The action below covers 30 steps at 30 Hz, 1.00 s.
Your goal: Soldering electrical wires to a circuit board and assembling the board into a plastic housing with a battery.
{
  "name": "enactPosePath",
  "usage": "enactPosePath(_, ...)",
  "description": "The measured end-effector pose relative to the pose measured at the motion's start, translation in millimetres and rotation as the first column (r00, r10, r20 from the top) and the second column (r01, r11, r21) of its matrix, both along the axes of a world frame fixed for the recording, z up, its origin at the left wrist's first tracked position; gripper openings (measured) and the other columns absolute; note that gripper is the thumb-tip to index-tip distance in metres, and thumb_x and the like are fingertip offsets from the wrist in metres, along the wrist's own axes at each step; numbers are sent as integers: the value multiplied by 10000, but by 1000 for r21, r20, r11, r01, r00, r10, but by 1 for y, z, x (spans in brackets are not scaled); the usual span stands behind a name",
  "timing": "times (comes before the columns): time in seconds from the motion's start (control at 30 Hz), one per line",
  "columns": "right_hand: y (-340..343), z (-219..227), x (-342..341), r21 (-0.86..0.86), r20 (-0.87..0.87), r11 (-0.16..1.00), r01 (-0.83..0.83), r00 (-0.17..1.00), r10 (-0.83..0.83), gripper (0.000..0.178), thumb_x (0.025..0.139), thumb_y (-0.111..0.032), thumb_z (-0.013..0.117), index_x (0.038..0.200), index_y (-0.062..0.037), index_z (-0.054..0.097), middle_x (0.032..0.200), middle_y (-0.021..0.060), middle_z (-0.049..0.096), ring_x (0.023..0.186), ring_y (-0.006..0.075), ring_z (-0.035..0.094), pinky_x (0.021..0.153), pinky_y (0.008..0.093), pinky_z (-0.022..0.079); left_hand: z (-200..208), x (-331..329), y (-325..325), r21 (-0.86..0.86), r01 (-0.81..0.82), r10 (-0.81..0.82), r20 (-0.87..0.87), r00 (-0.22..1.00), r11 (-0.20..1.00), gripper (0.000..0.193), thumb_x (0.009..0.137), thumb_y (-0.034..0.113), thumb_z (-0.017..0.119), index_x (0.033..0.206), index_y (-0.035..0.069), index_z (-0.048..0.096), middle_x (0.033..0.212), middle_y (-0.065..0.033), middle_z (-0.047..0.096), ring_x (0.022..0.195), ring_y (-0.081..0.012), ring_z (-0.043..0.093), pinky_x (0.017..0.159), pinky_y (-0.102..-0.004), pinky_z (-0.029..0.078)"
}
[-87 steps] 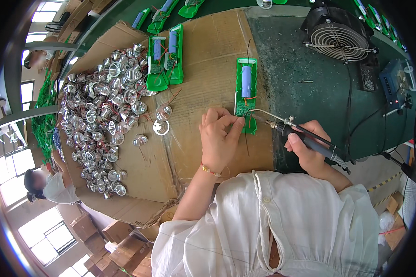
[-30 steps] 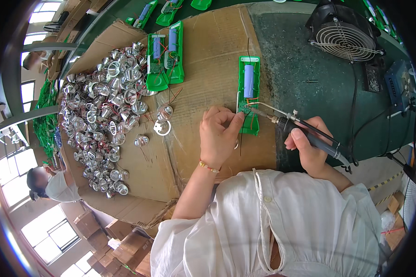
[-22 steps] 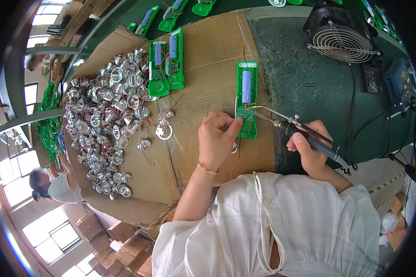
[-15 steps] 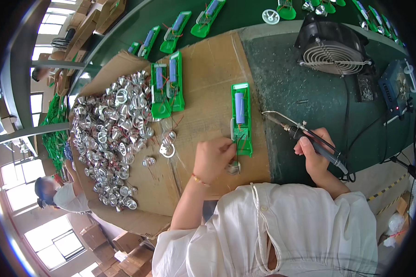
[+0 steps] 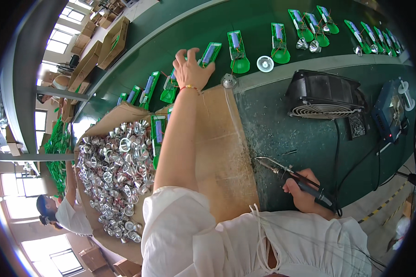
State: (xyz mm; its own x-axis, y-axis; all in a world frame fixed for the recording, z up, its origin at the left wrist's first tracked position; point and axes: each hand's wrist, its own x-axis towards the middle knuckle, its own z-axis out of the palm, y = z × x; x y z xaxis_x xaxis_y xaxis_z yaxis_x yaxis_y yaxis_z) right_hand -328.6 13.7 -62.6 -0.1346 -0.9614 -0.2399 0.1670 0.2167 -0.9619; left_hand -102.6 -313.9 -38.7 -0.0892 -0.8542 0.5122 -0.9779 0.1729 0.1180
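Observation:
My left hand reaches far forward over the green bench, fingers spread and curved downward. Close to its thumb lies a green plastic housing with a blue cylindrical battery. Another green housing is partly hidden under the wrist. Just right of the hand are a further green housing and a silver reflector cup at the strip's edge. My right hand grips a soldering iron, its tip pointing left above the dark work mat. A thin metal tube runs along the iron.
A cardboard tray at left holds many silver reflectors. A black fan and a blue soldering station stand at right. A white ring-shaped part lies among the housings. At far left a person works.
My left hand has left the housing on the cardboard and stretched forward to the far row; that housing no longer lies there. The right hand still holds the iron. The view has shifted.

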Motion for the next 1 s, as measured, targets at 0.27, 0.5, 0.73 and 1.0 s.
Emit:
enactPosePath(0.27,4,-7,3,-42,57,997,60,997,-58,157,807,-50,626,851,16,490,690,109,617,599,128,611,538,264,517,6,12,118,355,210,-101,-301,948,911,586,780,147,558,1324,200,344,1151,-241,411,931,-413,550,745,-451,493)
enactPosePath(0.5,7,-5,6,-164,28,985,54,998,-50,155,816,-61,615,847,1,476,652,102,593,542,123,575,508,251,487,1,10,320,391,138,38,-410,911,910,625,792,191,602,1343,127,314,1236,-241,360,1059,-424,468,821,-437,462)
enactPosePath(0.73,4,-6,10,-229,-34,972,45,998,-54,169,833,-101,609,828,-15,464,624,83,584,510,110,556,466,219,443,1,124,349,217,-383,399,-34,916,898,649,753,250,640,1309,57,364,1323,-184,373,1236,-359,328,1000,-501,235)
enactPosePath(1.0,17,4,17,-257,-80,966,18,996,-40,187,831,-107,614,838,-9,455,625,89,579,509,111,554,457,215,436,-4,100,365,197,-254,277,-99,956,947,223,712,161,659,925,102,640,986,-66,561,904,-258,529,770,-381,414)
